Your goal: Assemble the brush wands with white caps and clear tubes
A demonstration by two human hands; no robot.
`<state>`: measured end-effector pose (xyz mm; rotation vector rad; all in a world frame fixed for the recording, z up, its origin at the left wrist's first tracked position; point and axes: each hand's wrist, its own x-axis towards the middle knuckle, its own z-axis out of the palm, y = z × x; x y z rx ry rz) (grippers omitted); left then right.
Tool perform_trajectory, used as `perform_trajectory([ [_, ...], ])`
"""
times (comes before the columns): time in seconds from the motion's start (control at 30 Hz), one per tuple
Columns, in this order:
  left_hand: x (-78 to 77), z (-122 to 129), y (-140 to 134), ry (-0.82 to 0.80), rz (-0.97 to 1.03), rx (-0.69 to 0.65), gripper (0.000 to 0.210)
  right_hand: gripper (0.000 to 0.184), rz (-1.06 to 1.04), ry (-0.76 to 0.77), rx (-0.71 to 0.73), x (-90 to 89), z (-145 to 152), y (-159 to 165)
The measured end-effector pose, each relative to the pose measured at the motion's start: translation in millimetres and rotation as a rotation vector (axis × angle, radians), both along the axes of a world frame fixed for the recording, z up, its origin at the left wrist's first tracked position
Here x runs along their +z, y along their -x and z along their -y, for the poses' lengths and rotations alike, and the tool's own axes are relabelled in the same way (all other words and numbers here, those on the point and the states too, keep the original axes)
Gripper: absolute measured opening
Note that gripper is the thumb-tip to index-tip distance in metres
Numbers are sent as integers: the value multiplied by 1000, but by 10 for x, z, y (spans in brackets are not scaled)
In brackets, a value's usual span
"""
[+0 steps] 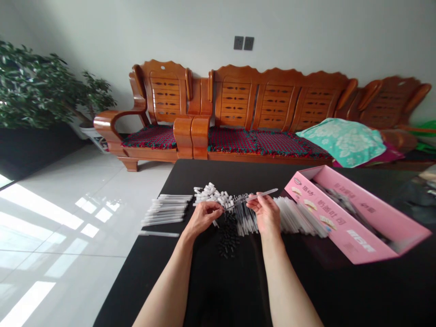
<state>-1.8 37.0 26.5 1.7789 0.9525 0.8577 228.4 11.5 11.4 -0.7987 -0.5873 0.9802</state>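
My right hand [267, 214] pinches a translucent white pen barrel [270, 192], tilted with its far end up to the right. The fingers of my left hand [205, 218] are closed on the end of a thin dark pen refill [235, 204], which stretches across to the barrel; how far it reaches inside I cannot tell. Beyond and between the hands lie a heap of white pen caps [211, 193] and a row of refills [245, 222]. Small black plugs [228, 238] are scattered below. Several barrels [296, 217] are laid out right of my right hand.
White assembled-looking pens [168, 210] lie at left on the black table [225, 290], with a single pen [159, 234] nearer its edge. A pink box [340, 227] holding grey items stands at right. Behind the table is a wooden sofa [238, 95].
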Motion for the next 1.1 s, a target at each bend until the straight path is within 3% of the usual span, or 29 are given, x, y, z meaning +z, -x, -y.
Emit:
perform_trajectory([
  [0.37,-13,0,-21,-65,-50,13,30,27,45,40,44,14,17,29],
  [0.6,-45,6,-45,-127,-78,45,26,27,56,55,-2,-8,10,-10],
  [0.73,-65,41,-116,-10,25,21,28,25,88,80,45,12,23,80],
  [0.9,-66,102,-249,231,322,-28,34,24,104,122,170,52,52,175],
  [1.1,-122,85,-311,313,463,-21,48,24,82,171,366,74,84,220],
])
